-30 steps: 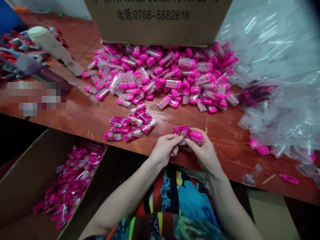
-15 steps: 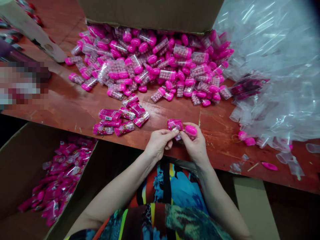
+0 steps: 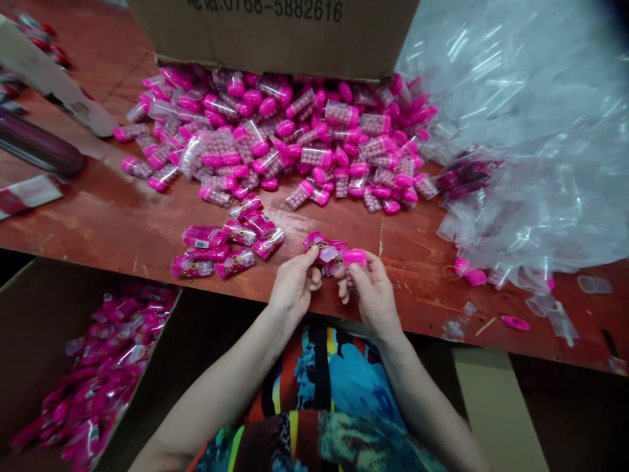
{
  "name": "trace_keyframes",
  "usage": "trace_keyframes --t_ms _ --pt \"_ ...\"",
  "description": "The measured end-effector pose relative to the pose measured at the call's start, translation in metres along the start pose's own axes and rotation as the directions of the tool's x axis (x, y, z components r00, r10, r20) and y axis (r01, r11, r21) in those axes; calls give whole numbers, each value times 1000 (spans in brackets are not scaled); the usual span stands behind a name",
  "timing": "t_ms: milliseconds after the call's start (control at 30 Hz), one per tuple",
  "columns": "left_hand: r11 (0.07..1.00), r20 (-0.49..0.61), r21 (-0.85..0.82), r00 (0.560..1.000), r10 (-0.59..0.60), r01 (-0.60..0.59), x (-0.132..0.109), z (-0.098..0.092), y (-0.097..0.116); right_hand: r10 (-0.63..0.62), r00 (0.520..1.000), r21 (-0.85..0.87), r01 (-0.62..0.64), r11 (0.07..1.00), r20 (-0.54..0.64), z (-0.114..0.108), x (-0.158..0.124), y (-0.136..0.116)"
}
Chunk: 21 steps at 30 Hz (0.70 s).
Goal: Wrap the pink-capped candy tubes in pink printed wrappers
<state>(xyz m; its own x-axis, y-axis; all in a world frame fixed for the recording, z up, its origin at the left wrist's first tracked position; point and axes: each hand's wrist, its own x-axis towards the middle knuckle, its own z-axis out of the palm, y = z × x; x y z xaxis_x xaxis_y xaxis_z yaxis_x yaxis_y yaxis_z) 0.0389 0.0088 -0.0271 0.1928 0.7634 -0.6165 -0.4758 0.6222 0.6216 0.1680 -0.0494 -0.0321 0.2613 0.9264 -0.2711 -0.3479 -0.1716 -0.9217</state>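
My left hand (image 3: 293,283) is closed, thumb and fingers pinching a pink printed plastic sleeve (image 3: 326,252), whose clear end looks spread open. Beside it, my right hand (image 3: 376,292) grips a small candy bottle (image 3: 354,257) by its body, the bright pink cap showing on top. Fingers hide most of the bottle's lower part. The bottle and sleeve are very close; I cannot tell whether they touch. Left of my hands lies a small group of bottles in pink printed sleeves (image 3: 204,236). Beyond is a heap of unwrapped clear bottles with pink caps (image 3: 314,156).
A cardboard box (image 3: 275,36) stands behind the heap. Large clear plastic bags (image 3: 515,131) cover the table's right side. Below the table edge at left, an open carton holds many pink wrapped bottles (image 3: 118,354). A pink cap piece (image 3: 515,322) and scraps lie at right.
My hands have drawn slightly apart, and the sleeve's end now looks spread wider. The bottle's cap has turned toward the left. The view has shifted, showing more of the box's print.
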Motion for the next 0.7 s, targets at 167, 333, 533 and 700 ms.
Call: trace_keyframes --t_ms 167,333,533,700 --pt "999 18 34 999 29 -30 -5 2 -7 41 999 -28 -40 999 29 12 -8 10" --pt "998 175 61 985 11 -22 -9 0 -7 183 977 91 -194 977 113 13 -8 0" --pt "989 312 147 947 -75 30 -9 1 -3 132 977 -49 -126 991 168 4 -7 -1" --pt "980 299 186 946 -127 73 -11 4 -3 -57 991 -408 104 907 124 -4 -8 6"
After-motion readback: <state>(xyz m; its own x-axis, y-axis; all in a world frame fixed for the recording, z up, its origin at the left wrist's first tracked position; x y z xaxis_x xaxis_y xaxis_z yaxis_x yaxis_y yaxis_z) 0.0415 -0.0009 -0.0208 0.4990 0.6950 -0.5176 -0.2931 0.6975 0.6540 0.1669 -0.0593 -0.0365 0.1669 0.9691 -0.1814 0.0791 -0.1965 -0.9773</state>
